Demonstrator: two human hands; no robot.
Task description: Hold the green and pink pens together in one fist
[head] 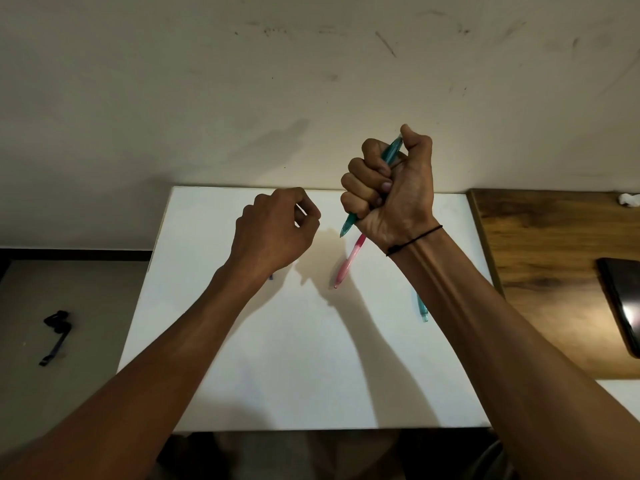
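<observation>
My right hand (391, 188) is raised above the white table (277, 375) and grips a teal pen (391, 152) in a fist. The thumb rests on the pen's top end and the tip (346, 228) points down out of the fist. My left hand (277, 230) hovers over the table's far middle with its fingers curled against the thumb; nothing shows in it. A pink pen (348, 263) lies on the table below my right wrist. A second teal pen (422, 308) lies partly hidden under my right forearm.
A small dark object (271, 277) peeks out beside my left wrist. A wooden surface (547, 271) adjoins the table on the right, with a dark flat device (623, 306) and a crumpled white scrap (628, 199). A black strap (55, 332) lies on the floor at left. A scuffed wall stands behind.
</observation>
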